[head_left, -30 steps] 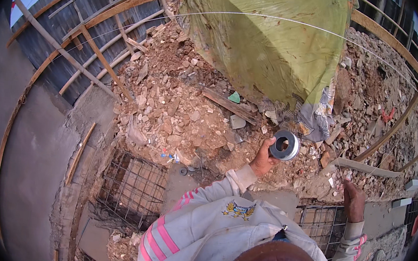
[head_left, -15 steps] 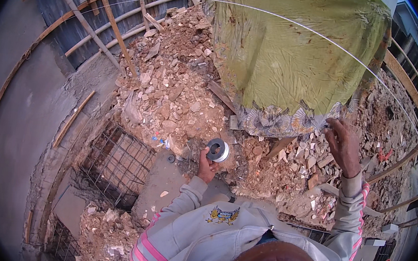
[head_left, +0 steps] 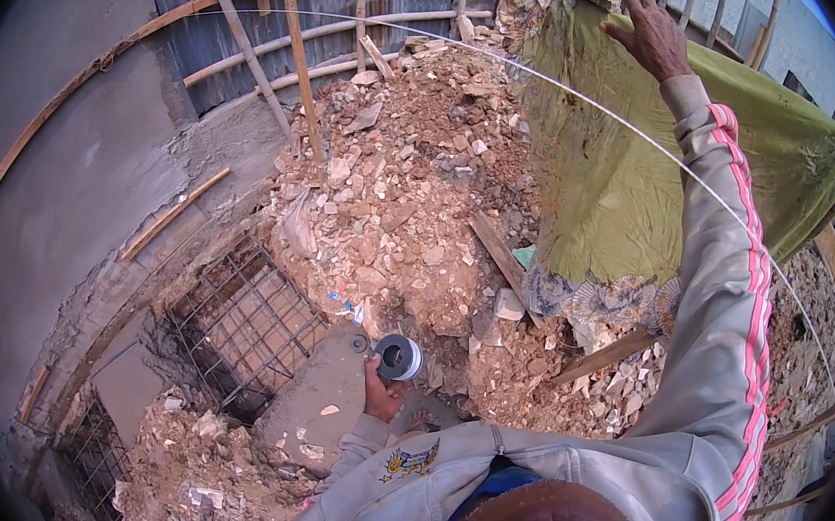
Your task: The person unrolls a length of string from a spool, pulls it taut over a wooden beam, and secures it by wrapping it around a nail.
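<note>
My left hand (head_left: 383, 396) is closed around a round spool (head_left: 398, 357) with a dark flange and white line wound on it. My right arm stretches far forward and up. At its end my right hand (head_left: 650, 39) is over the top edge of a green cloth (head_left: 627, 170), thumb and fingers apart, with nothing seen in it. Whether the fingertips touch the cloth is unclear. The cloth hangs in a sheet, with a patterned fan-shaped border along its lower edge. A taut white string (head_left: 574, 93) arcs across the view and passes in front of my right sleeve.
Broken rubble (head_left: 392, 208) is heaped ahead. A rebar grid (head_left: 250, 330) lies in a square pit at left, beside a plastered surface (head_left: 54, 175). Wooden props (head_left: 301, 63) brace metal sheeting behind. A plank (head_left: 604, 359) sticks out beneath the cloth.
My right hand has risen from the cloth's patterned lower border to its top edge, its fingers spreading. My view has turned, and the spool is still in my left hand.
</note>
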`<state>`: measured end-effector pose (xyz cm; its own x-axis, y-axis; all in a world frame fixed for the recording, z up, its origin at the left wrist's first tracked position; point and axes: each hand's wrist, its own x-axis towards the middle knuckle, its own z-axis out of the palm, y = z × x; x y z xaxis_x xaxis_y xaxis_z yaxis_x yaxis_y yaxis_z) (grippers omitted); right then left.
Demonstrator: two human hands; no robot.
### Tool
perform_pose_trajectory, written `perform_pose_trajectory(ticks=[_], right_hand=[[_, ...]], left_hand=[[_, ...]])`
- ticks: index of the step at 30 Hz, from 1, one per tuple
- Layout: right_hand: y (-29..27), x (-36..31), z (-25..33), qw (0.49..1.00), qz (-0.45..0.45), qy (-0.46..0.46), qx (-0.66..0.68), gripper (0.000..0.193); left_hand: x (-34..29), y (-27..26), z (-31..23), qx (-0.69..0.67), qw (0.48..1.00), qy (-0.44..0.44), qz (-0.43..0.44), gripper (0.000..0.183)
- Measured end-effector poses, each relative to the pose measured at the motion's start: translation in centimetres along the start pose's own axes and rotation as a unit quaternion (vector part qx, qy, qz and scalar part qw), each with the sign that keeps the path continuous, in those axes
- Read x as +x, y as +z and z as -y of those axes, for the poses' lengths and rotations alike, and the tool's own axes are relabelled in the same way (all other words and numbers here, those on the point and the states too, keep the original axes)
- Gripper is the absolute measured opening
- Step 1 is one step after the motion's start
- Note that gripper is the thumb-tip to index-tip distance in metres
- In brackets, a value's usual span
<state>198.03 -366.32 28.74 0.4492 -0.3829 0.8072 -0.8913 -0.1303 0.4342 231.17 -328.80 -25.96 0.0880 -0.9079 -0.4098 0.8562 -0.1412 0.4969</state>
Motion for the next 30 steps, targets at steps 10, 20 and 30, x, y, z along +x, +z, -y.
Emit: perform_pose_trajectory(ticks=[10,20,30], right_hand=[[8.2,7.3,-2.7,0.997,0.055,-0.034,-0.04,0.04],[8.9,8.1,-5.5,0.986,0.131,0.099,0.04,0.054],[10.7,10.6,1.1,0.981,0.187,-0.037,-0.026,0.031]], left_hand=[[2.8,-2.8,-8.8,-0.05,0.985,0.138,-0.085,0.042],[5.1,-1.4,-10.4,-0.018,0.99,0.123,-0.067,0.041],[7.7,-0.5,-8.4,0.004,0.997,0.071,-0.002,0.04]])
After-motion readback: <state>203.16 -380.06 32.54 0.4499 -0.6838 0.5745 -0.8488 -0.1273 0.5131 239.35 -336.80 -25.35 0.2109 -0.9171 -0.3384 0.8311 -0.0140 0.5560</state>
